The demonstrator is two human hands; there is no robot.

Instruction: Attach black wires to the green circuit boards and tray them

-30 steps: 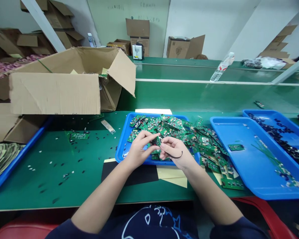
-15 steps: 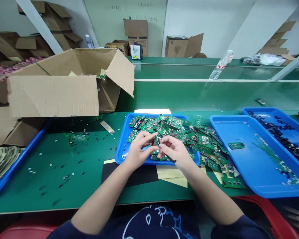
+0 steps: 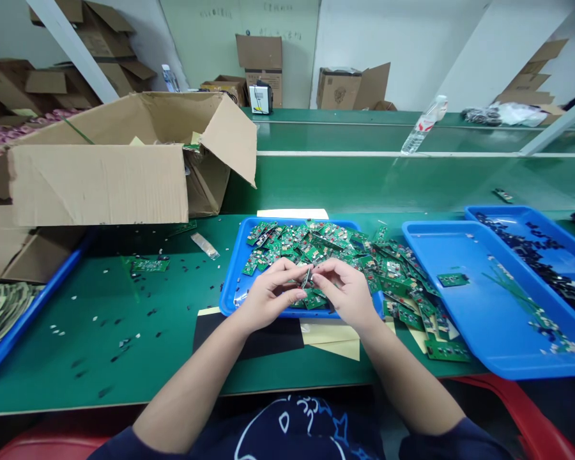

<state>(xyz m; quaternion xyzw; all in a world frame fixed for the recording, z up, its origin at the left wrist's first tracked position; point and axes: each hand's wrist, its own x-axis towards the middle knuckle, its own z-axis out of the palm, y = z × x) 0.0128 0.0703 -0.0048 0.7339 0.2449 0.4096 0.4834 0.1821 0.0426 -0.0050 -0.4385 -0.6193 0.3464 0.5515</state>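
Over the near part of a blue tray (image 3: 234, 281) heaped with green circuit boards, my two hands meet. My left hand (image 3: 271, 291) pinches a small circuit board (image 3: 307, 278), turned almost edge-on. Against its right side, my right hand (image 3: 342, 289) has thumb and forefinger pinched together; a tiny pale bit shows at the fingertips, too small to name. More circuit boards (image 3: 397, 281) spill over the tray's right side onto the table.
Right of the heap stands a blue tray (image 3: 483, 332) with one board and small parts; beyond it, another tray (image 3: 517, 214) holds black parts. A large carton (image 3: 100, 185) is at left. Black card (image 3: 249, 335) and yellow paper (image 3: 338, 342) lie in front. A water bottle (image 3: 421, 128) stands behind.
The board has turned edge-on between my hands. The dark strip that showed under my right hand is gone from view, and the right fingers have closed in near the board.
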